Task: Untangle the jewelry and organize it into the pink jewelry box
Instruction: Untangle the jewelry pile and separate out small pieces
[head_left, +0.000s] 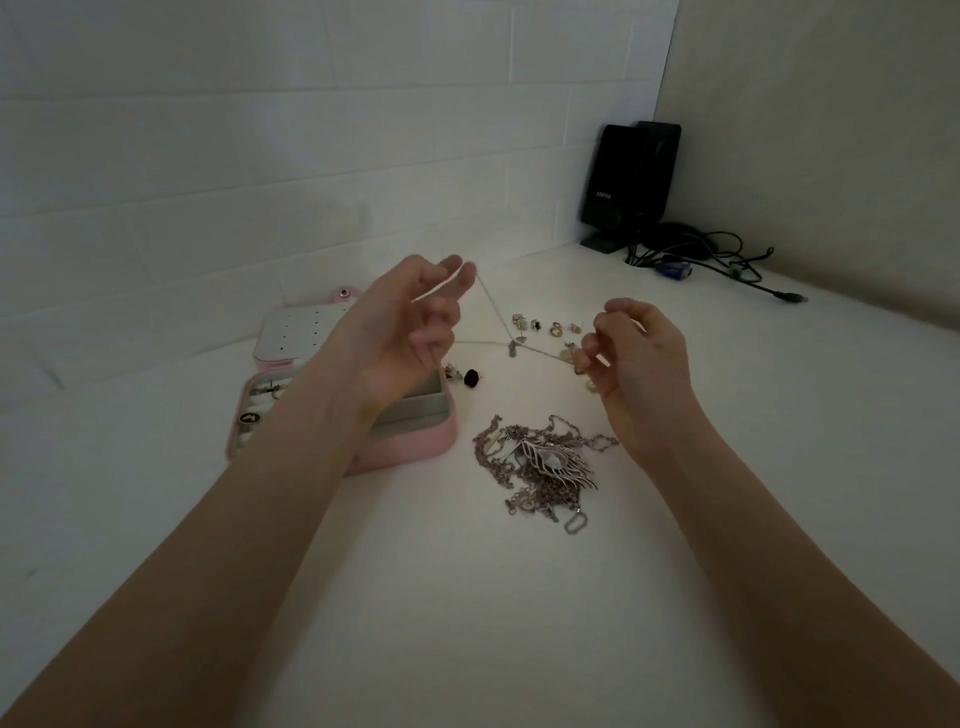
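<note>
Head view: black speaker (631, 182) seemingly reads "EDIFIER", lettering blurred.

White table (467, 623): pink box (415, 447); chain tangle (540, 467); earrings (545, 327); speaker (631, 182).

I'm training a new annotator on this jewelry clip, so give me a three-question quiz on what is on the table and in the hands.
1. True or false: the pink jewelry box is open.
2. What is stretched between the left hand and right hand? A) thin chain B) cable C) ring
3. Fill in: the tangled chain pile lies to the ____ of the box, as the person sees it.

Key:
1. True; its white lid is laid back.
2. A; the thin chain carries a small pendant.
3. Right.
</note>
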